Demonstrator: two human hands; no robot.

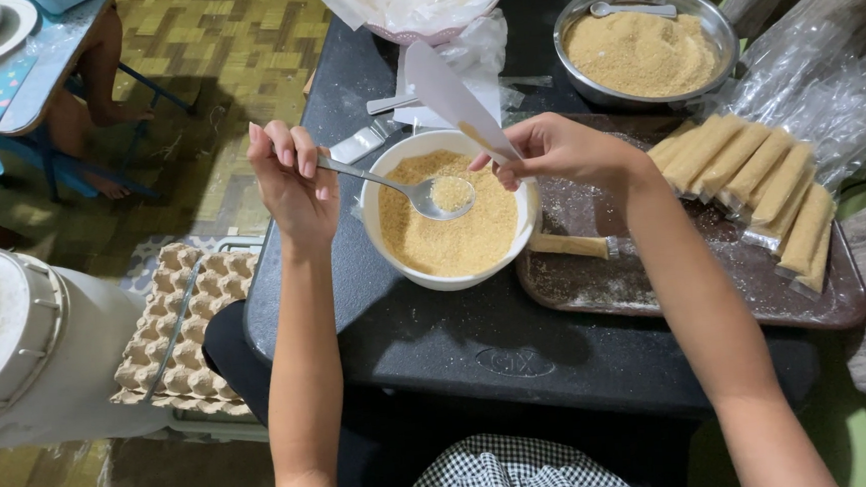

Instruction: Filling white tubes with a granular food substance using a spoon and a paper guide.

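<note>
Over white bowl [448,212], left hand [294,182] holds spoon [420,191].

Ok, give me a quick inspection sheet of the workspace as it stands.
Surface: black table, dusted with crumbs.
Job's things: white bowl of golden crumbs; spoon loaded above it; narrow plastic sleeve tilted over the bowl.
Clutter: brown tray with filled packs; metal bowl of crumbs; plastic bags.
Grips: left hand holds the spoon; right hand pinches the sleeve.
Cables: nothing seen.
Surroundings: egg carton, white bucket, another person's legs top left.
</note>
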